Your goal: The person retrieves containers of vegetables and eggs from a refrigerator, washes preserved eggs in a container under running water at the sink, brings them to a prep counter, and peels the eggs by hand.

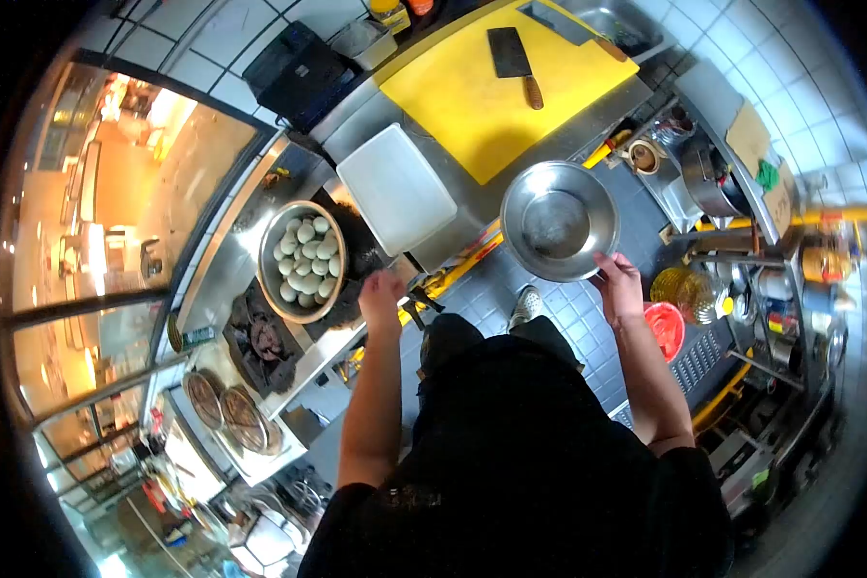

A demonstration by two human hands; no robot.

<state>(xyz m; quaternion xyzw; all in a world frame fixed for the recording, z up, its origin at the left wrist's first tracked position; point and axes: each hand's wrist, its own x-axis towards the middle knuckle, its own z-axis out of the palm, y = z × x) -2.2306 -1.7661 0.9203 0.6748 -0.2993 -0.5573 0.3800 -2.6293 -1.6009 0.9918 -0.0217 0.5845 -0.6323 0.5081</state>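
Observation:
My right hand (620, 280) grips the rim of a shiny, wide metal bowl (561, 222), which hangs over the tiled floor with nothing in it. My left hand (382, 295) is at the counter's front edge, fingers curled in, with no object showing in it. Left of that hand, a round metal pot (266, 252) on the stove holds many pale greenish eggs (308, 252). A white rectangular tray (396, 189) lies on the counter just beyond my left hand.
A cleaver (511, 54) rests on the yellow cutting board (443, 87) at the back. Shelves with a cooking pot (708, 183) and bottles stand on the right. Near my right arm are an oil jug (684, 292) and a red basin (666, 329). Round racks (246, 419) sit lower left.

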